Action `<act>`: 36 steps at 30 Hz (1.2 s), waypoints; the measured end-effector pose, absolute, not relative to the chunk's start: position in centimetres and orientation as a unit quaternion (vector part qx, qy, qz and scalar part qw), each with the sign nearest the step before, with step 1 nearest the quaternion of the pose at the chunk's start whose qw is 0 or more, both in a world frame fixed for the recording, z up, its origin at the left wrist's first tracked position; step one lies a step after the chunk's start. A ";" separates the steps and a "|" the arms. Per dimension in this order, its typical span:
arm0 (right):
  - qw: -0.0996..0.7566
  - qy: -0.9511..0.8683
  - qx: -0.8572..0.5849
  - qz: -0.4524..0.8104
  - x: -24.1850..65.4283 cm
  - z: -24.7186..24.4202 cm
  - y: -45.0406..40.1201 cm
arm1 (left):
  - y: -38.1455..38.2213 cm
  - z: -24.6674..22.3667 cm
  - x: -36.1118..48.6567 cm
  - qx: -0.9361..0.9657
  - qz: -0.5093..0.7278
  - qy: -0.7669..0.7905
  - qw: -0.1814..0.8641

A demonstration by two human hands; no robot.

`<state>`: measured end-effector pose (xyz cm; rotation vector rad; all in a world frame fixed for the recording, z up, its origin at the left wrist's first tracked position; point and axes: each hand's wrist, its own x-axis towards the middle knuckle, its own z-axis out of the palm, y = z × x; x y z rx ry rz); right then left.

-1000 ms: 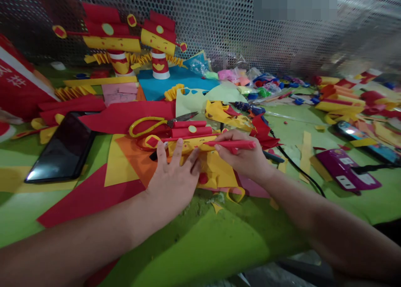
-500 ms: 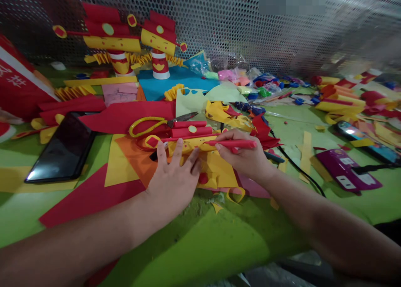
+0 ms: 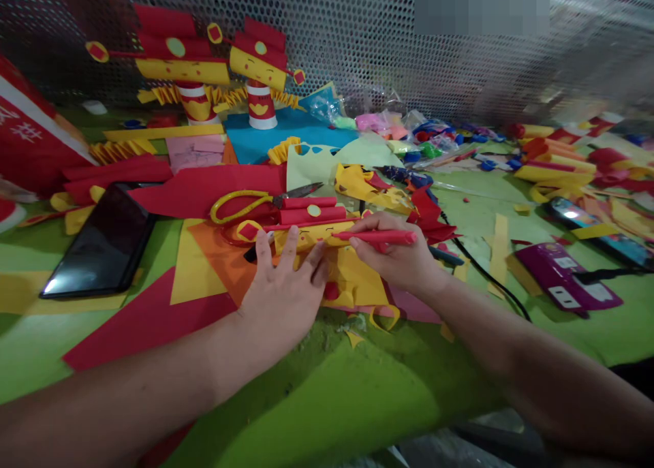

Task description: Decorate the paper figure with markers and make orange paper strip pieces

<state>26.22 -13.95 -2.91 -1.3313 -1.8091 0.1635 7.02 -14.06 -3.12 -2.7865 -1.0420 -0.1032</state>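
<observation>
A yellow paper roll with a drawn face [image 3: 306, 237] lies in front of me, topped by a red paper hat [image 3: 327, 213]. Spread across its near edge are the fingers of my left hand [image 3: 283, 291], pressing it from the left. My right hand [image 3: 401, 257] pinches a red marker pen [image 3: 383, 237]; its tip meets the right side of the face. Just behind the hat are scissors [image 3: 245, 204] with yellow and red handles. Under my hands are yellow paper pieces [image 3: 365, 277] and an orange sheet [image 3: 219, 250].
Two finished-looking paper figures on cups [image 3: 199, 103] stand at the back by a perforated metal screen [image 3: 347, 39]. A black phone [image 3: 102, 240] lies left. On the right are a purple device [image 3: 567, 277], another phone [image 3: 603, 233] and paper scraps. Bagged coloured clay [image 3: 424, 137] sits behind.
The red marker's back end has shifted very slightly, with its tip still at the right side of the face. My left hand stays in place.
</observation>
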 end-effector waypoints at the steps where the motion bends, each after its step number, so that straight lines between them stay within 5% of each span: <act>1: 0.431 -0.725 -0.534 0.065 26.2 -2.9 -13.9 | -14.1 -3.1 7.0 -0.933 -0.035 -0.348 0.084; 36: 0.433 -0.726 -0.530 0.068 26.3 -2.9 -13.9 | -14.2 -3.0 7.0 -0.934 -0.037 -0.348 0.078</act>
